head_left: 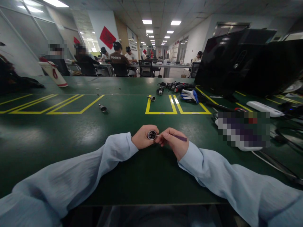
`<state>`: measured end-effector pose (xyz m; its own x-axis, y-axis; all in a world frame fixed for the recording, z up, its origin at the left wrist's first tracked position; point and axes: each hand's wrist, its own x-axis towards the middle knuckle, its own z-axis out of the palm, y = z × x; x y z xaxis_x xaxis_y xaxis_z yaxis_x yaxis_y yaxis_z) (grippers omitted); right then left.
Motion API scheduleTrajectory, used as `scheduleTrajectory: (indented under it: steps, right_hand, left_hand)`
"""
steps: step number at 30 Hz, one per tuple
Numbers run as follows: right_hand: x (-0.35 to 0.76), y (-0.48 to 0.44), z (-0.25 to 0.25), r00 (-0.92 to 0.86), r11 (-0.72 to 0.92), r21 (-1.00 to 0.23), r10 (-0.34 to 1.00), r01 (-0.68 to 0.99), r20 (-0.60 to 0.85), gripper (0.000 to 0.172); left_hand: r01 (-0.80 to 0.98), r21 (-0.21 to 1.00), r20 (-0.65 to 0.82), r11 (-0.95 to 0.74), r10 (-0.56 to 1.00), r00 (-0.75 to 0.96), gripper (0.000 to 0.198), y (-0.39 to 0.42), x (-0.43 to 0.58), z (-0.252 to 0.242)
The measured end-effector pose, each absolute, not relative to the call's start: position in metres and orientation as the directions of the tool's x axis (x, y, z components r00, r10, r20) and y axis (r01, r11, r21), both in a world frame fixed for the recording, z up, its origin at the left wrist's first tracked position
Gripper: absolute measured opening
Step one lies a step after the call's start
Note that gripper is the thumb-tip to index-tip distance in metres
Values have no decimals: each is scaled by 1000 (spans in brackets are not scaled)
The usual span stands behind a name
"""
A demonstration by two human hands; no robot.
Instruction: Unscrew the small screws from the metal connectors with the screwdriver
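My left hand [142, 137] is closed around a short metal cylindrical part [149, 135], whose round open end faces me. Dark and light pieces show inside its rim, too small to make out. In my right hand [174, 142] is a screwdriver with a purple handle [181, 138], gripped between thumb and fingers. Its thin shaft points left, and the tip reaches the mouth of the cylindrical part. Both hands are close together above the green table. Beyond them lie two similar metal parts, one at the left [103, 108] and one inside a yellow-taped box [151, 98].
The green table [127, 176] carries yellow tape outlines. Toward the back right are a dark pile of cabled tools [176, 86] and a white-and-blue glove [189, 96]. Black monitors [234, 63], a white power strip [265, 108] and cables stand right. A white cup [54, 74] is far left.
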<state>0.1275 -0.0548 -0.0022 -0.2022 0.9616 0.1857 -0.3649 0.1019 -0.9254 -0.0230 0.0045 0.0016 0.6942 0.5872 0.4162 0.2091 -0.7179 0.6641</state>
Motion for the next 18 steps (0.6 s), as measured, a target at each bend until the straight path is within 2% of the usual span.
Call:
scheduleTrajectory:
  steps: [4,8,12,18]
  right_hand:
    - [128,-51,0,-232,-51,-873,970,-485,72,20]
    - [128,-52,2,-256,-74,-856,964,-512,70,19]
    - [129,-53,0,-242,56,-883,952,-467,188,17]
    - [133,-59,-1,-272,305,-907,882,-291,384,14]
  left_hand:
    - [193,661,424,-725,573,702,14,5,-23,4]
    - [163,689,428,-706,578,694,15,6,-23,2]
    - [140,748,395,-648,605,691,17,5,-23,0]
    - [101,799,383,-592,632,674,23,2,-23,3]
